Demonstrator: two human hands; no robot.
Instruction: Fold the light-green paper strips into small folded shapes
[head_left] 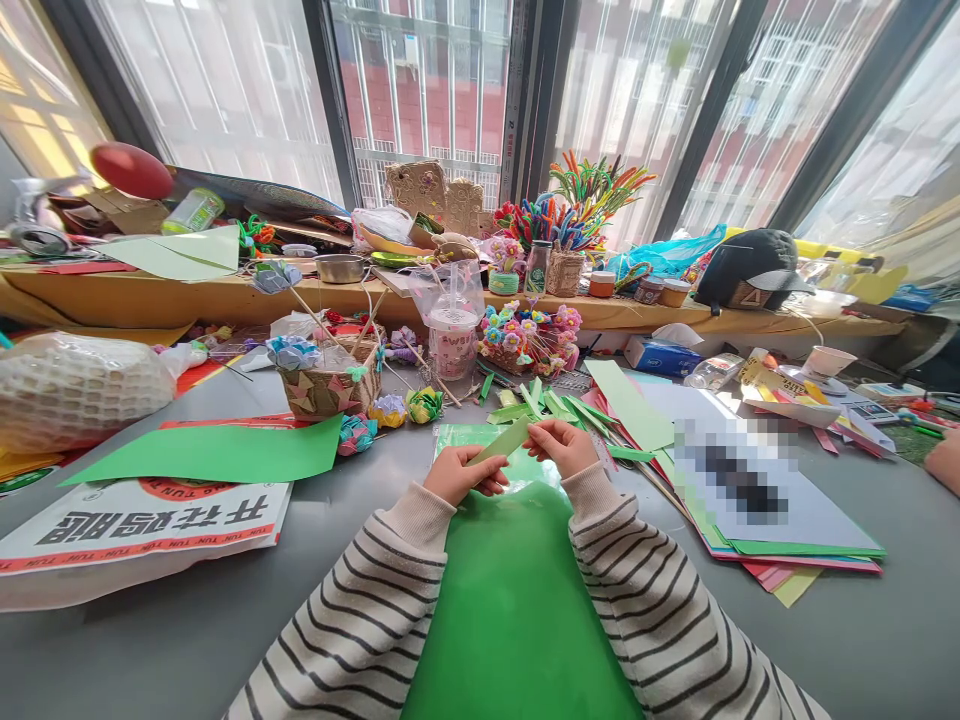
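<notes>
Both hands meet over a glossy green sheet [517, 600] on the grey table. Between them is a light green paper strip [501, 443], slanting up to the right. My left hand [466, 474] pinches its lower left part, and my right hand [562, 446] pinches the upper right end with closed fingers. Just beyond, a pile of cut green paper pieces [555, 402] lies on the table. A large green sheet [217, 450] rests to the left on a printed white bag [150, 525].
A basket [330, 388] of paper flowers stands back left, beside a plastic cup [452, 345]. Stacked coloured paper [795, 490] lies right. A cap [750, 268] and jars sit on the wooden ledge [390, 297]. Another person's hand [943, 460] shows at the right edge.
</notes>
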